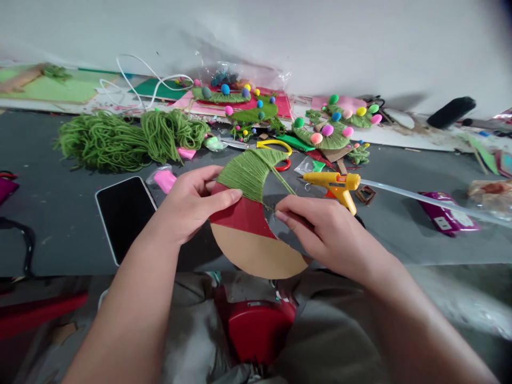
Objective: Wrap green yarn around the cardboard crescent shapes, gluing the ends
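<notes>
A crescent-shaped cardboard piece (256,248) is held up over the table's near edge. Green yarn (245,176) covers its upper part in close turns, a dark red band crosses the middle, and bare brown cardboard shows below. My left hand (200,200) grips its left edge, thumb flat on the front by the yarn's lower edge. A yarn strand (282,178) runs from the crescent's top toward my right hand (316,221), which is closed in a pinch on yarn at the inner curve. Behind it lies a yellow glue gun (334,182), pointing left.
Green yarn hanks (120,140) lie at the back left, near a phone (126,216). Scissors (276,145) lie behind the crescent. Pom-pom-decorated green pieces (326,136) line the back. A purple packet (448,213) sits right, beneath the glue gun's clear tube (424,197).
</notes>
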A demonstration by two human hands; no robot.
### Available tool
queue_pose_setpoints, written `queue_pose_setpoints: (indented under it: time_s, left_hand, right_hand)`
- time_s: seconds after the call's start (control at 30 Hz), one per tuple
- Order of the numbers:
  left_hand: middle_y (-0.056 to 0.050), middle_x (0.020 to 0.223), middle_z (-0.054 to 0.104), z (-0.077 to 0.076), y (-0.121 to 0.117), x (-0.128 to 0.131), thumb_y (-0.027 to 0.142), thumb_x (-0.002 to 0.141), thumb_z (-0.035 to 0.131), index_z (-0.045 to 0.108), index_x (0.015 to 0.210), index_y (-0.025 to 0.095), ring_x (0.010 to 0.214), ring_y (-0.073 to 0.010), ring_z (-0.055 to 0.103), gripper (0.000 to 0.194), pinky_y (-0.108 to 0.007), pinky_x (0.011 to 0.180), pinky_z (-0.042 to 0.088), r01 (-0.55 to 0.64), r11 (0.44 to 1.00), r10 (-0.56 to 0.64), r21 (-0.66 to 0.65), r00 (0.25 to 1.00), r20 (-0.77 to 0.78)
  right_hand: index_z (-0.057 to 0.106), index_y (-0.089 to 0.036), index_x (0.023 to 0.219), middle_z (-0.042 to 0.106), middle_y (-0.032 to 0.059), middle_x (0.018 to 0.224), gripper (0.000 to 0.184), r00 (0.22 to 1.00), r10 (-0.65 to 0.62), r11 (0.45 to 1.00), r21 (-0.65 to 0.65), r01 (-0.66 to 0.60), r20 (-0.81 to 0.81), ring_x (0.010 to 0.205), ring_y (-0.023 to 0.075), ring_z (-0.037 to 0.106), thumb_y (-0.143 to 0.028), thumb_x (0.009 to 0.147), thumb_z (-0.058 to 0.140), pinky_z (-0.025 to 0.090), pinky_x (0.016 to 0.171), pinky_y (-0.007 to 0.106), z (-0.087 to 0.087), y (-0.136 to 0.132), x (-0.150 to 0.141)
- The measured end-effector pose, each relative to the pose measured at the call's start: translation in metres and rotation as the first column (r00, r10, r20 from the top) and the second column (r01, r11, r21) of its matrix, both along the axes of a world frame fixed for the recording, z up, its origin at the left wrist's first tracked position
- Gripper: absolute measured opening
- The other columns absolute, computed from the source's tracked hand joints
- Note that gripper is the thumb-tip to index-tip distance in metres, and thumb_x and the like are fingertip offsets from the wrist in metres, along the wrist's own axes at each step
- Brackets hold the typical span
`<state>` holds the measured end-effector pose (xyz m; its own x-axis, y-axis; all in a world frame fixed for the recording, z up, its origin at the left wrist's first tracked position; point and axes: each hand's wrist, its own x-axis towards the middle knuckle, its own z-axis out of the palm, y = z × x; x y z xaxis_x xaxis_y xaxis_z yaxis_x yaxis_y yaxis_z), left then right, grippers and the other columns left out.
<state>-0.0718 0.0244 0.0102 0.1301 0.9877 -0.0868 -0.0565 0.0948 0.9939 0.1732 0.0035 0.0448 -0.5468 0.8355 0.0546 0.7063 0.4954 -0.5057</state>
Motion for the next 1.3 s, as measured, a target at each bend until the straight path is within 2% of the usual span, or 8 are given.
queue_pose_setpoints:
  time_s: [0.23,0.43,0.6,0.97,1.07,1.17,1.23,1.3]
  left_hand:
    - [-0.004,0.089,0.077,-0.002,0.000,0.001,0.027,0.075,0.083,0.073,0.109,0.023,0.078,-0.0213,0.074,0.036,-0.028,0.066,0.059,-0.021,1.000,0.021,0.001,1.000,0.020]
    - [-0.005,0.099,0.077,0.000,-0.004,0.002,0.025,0.080,0.080,0.075,0.109,0.025,0.087,-0.0213,0.074,0.029,-0.029,0.077,0.061,0.076,0.997,-0.076,0.001,0.993,0.087]
    - [-0.007,0.116,0.074,0.003,-0.006,0.007,0.034,0.086,0.075,0.065,0.132,0.028,0.105,-0.0259,0.072,0.047,-0.036,0.088,0.061,0.103,0.995,-0.100,-0.011,0.983,0.155]
    - [-0.008,0.113,0.075,0.003,0.000,0.026,0.038,0.087,0.070,0.069,0.123,0.021,0.099,-0.0254,0.073,0.040,-0.033,0.083,0.059,-0.122,0.992,0.113,0.035,0.973,0.204]
    - [-0.006,0.108,0.076,0.008,-0.001,0.027,0.036,0.083,0.074,0.070,0.119,0.021,0.092,-0.0244,0.073,0.039,-0.032,0.078,0.058,-0.124,0.991,0.115,0.056,0.982,0.147]
    - [-0.004,0.107,0.077,0.016,-0.004,0.014,0.032,0.080,0.077,0.073,0.116,0.021,0.095,-0.0244,0.071,0.038,-0.032,0.082,0.056,-0.134,0.987,0.130,0.087,0.990,0.054]
    - [-0.003,0.105,0.077,0.022,-0.007,-0.003,0.029,0.077,0.079,0.074,0.116,0.021,0.093,-0.0235,0.070,0.041,-0.030,0.080,0.055,-0.125,0.989,0.128,0.086,0.991,-0.030]
    - [-0.004,0.101,0.078,0.026,-0.010,-0.020,0.028,0.074,0.081,0.074,0.119,0.022,0.086,-0.0232,0.070,0.046,-0.029,0.072,0.055,-0.014,1.000,0.014,-0.002,0.991,-0.131]
  right_hand:
    - [0.062,-0.022,0.093,0.066,-0.0002,0.085,0.016,1.000,0.011,1.000,-0.018,-0.011,-0.014,0.072,0.0126,0.054,-0.022,0.101,0.047,0.035,0.065,0.026,-0.001,0.001,0.002]
    - [0.064,-0.020,0.097,0.068,0.0008,0.087,0.020,0.993,0.020,0.998,-0.049,-0.026,-0.120,0.076,0.0136,0.057,-0.027,0.103,0.047,0.039,0.069,0.026,-0.009,0.013,0.004]
    - [0.071,-0.019,0.104,0.074,0.0046,0.103,0.025,0.977,0.021,0.999,-0.036,-0.029,-0.212,0.093,0.0179,0.065,-0.029,0.104,0.048,0.044,0.082,0.029,-0.017,0.024,0.006]
    - [0.068,-0.020,0.124,0.075,0.0058,0.109,0.032,0.950,-0.051,0.992,-0.128,0.012,-0.308,0.087,0.0169,0.068,-0.036,0.102,0.050,0.051,0.075,0.027,-0.025,0.021,-0.001]
    - [0.053,-0.023,0.143,0.073,0.0061,0.109,0.048,0.937,-0.094,0.972,-0.236,0.013,-0.335,0.074,0.0138,0.064,-0.042,0.098,0.057,0.050,0.061,0.024,-0.028,0.019,-0.002]
    - [0.017,-0.029,0.159,0.067,0.0101,0.124,0.084,0.870,-0.170,0.896,-0.439,-0.059,-0.463,0.056,0.0087,0.059,-0.045,0.092,0.066,0.048,0.045,0.023,-0.030,0.020,-0.002]
    - [0.001,-0.035,0.159,0.057,0.0141,0.139,0.095,0.793,-0.241,0.876,-0.477,-0.071,-0.560,0.060,0.0096,0.064,-0.042,0.091,0.067,0.052,0.045,0.024,-0.030,0.022,-0.001]
    - [0.003,-0.039,0.159,0.050,0.0142,0.147,0.090,0.717,-0.299,0.903,-0.431,-0.001,-0.629,0.077,0.0137,0.070,-0.040,0.093,0.064,0.058,0.054,0.026,-0.030,0.025,-0.002]
